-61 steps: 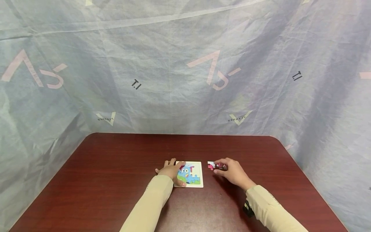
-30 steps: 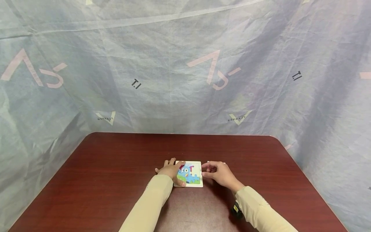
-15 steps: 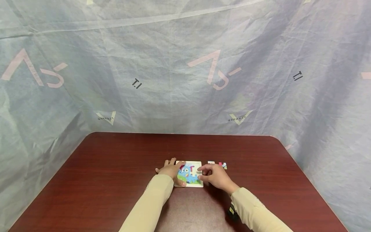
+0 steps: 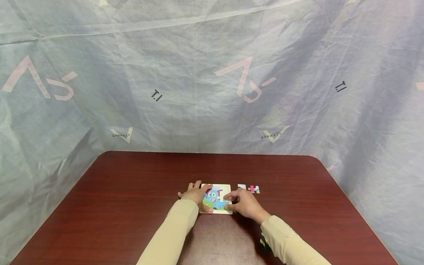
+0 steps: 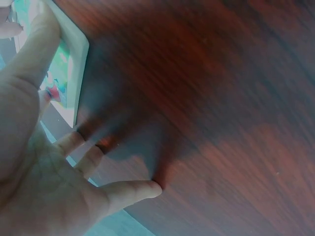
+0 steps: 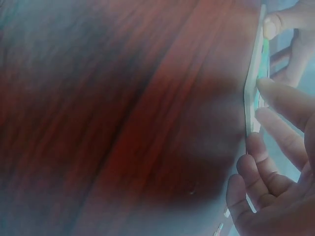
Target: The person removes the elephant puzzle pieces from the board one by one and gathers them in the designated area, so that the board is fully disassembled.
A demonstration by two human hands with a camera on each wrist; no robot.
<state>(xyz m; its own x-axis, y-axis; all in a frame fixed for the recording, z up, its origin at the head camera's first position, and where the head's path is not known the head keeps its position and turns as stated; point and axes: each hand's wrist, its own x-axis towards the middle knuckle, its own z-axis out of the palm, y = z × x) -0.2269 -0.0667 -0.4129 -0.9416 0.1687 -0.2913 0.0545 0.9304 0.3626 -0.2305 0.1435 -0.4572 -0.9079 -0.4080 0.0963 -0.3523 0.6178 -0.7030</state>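
Observation:
A square jigsaw puzzle in a white tray (image 4: 221,185) shows a blue cartoon animal on green, with a pale gap at its upper right. My left hand (image 4: 195,195) rests on the tray's left side, thumb and forefinger over the picture. In the left wrist view its other fingers (image 5: 130,191) spread onto the table. My right hand (image 4: 246,203) is over the tray's right edge, thumb and forefinger pinching what appears to be a puzzle piece, mostly hidden. The right wrist view shows these fingertips at the tray rim (image 6: 251,93), the other fingers curled loosely.
Loose puzzle pieces lie right of the tray, beyond my right hand: a pale one (image 4: 242,186) partly hidden and a pink and white one (image 4: 254,189). The dark red wooden table (image 4: 139,184) ends at a hanging grey printed cloth (image 4: 195,121).
My right hand has moved left from the loose pieces onto the tray's right side, and those pieces are uncovered again. The left hand and tray have stayed in place.

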